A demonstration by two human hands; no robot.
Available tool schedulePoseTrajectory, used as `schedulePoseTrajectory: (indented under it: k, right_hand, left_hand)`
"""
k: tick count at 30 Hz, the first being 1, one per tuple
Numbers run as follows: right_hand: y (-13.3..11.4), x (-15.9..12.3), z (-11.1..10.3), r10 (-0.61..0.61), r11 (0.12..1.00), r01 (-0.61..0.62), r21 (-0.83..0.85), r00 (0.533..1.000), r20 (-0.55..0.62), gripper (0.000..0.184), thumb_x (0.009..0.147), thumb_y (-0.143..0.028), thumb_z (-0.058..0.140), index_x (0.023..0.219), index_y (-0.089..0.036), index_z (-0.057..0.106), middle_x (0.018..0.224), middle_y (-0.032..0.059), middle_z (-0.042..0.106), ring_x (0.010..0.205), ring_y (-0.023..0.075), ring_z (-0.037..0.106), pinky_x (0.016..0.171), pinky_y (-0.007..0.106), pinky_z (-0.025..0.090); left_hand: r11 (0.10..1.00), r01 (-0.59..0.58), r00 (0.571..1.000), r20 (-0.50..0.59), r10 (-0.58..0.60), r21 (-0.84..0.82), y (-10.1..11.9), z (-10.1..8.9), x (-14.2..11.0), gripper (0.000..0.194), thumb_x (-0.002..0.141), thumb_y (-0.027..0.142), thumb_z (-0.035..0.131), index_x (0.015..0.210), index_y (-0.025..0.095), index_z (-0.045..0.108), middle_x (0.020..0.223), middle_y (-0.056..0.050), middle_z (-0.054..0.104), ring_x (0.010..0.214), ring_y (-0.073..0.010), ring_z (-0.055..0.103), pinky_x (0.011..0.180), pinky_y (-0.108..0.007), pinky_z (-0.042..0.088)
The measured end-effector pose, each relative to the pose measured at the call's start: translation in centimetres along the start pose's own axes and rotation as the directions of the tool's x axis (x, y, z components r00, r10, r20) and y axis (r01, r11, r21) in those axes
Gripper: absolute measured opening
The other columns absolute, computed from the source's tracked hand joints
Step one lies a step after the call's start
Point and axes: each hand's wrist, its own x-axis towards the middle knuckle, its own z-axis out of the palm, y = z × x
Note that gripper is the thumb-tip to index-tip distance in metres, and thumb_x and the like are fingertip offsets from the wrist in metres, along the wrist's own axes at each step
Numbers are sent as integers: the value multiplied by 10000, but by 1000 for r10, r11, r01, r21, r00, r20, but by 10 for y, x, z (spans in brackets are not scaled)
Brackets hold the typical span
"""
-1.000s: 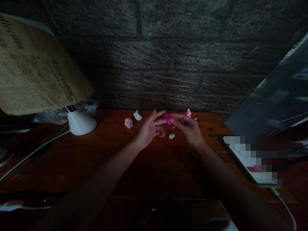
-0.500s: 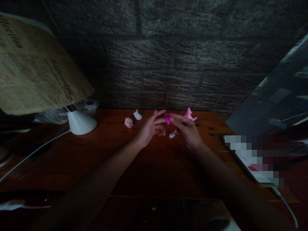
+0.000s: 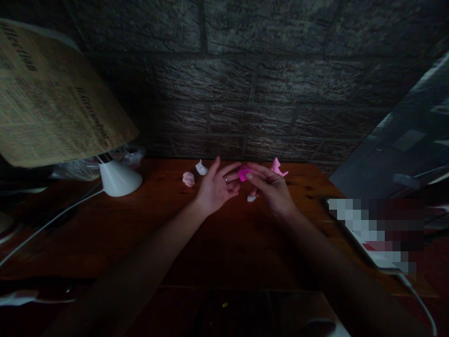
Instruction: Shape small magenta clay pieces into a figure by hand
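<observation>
On the brown wooden table (image 3: 224,248), a small rounded white lump (image 3: 251,198) lies on the near side of a flattened magenta piece (image 3: 244,173), which is held above the tabletop. Right of the magenta piece, the right hand (image 3: 276,191) pinches it between thumb and fingers; left of it, the left hand (image 3: 214,191) is mostly open, fingertips close against it, whether gripping I cannot tell. Farther left of it sit a crumpled pale-pink lump (image 3: 188,179) and, farther back, an irregular white piece (image 3: 201,167). Beyond it, to the right, is a pointed pink shape (image 3: 277,165).
</observation>
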Motion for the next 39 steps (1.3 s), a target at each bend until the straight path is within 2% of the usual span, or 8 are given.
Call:
schedulePoseTrajectory:
  k: [2,6,16,21,26,31,35,39]
  right_hand:
    - [-3,-2,0,-16,999,17,-41,999,42,396,719,-373,863,1102,-336,767,1020,9,776,529,97,606,436,248,493]
    - [-6,-3,0,-57,992,61,-106,998,40,301,748,-372,845,1040,-324,789,786,-6,748,515,118,606,429,258,497]
    - [-9,-2,2,-59,995,59,-80,998,-2,238,709,-429,863,903,-306,803,718,-27,724,455,85,555,440,253,491]
    - [-7,1,-2,95,992,-99,74,994,62,261,711,-475,843,899,-297,809,626,-42,660,474,83,506,439,234,478]
    - [-6,4,-3,177,973,-183,143,983,54,246,637,-357,891,867,-304,818,817,-30,735,495,43,436,418,186,373]
    - [-6,6,-7,223,952,-234,196,972,81,264,638,-370,884,883,-300,814,836,-23,738,504,52,448,426,191,380]
    - [-6,5,-8,198,969,-206,137,978,72,253,678,-397,865,905,-298,809,862,-8,745,548,71,520,456,203,414]
    - [-9,2,-4,41,999,-43,23,996,76,293,713,-371,851,996,-319,795,905,-1,752,672,117,619,492,218,455]
  left_hand:
    - [996,36,999,-22,-38,-84,1,-2,2,660,941,657,439,1274,124,642,850,-92,720,596,-133,544,584,-268,427]
    - [988,78,997,-10,-81,-133,0,-3,3,614,951,629,444,1224,130,676,827,-88,716,589,-132,525,560,-262,407]
    - [996,75,997,28,-74,-50,1,0,0,597,925,631,497,1228,150,680,887,-80,725,584,-121,491,577,-270,381]
    - [999,43,999,20,-42,-22,1,2,-1,615,917,649,500,1236,155,680,850,-81,711,581,-123,498,568,-264,400]
    - [998,17,1000,25,-18,54,-1,5,-3,608,910,652,514,1196,147,693,858,-77,705,562,-111,495,540,-256,373]
    - [996,1,999,32,-4,90,-1,6,-3,636,912,657,499,1264,152,659,925,-92,722,575,-120,503,557,-273,370]
    - [995,-1,1000,13,0,98,0,5,-2,651,903,648,523,1283,134,644,953,-112,733,586,-128,508,572,-282,370]
    - [997,-3,999,33,1,72,0,2,0,666,904,672,508,1308,156,628,931,-104,739,618,-139,541,589,-274,394]
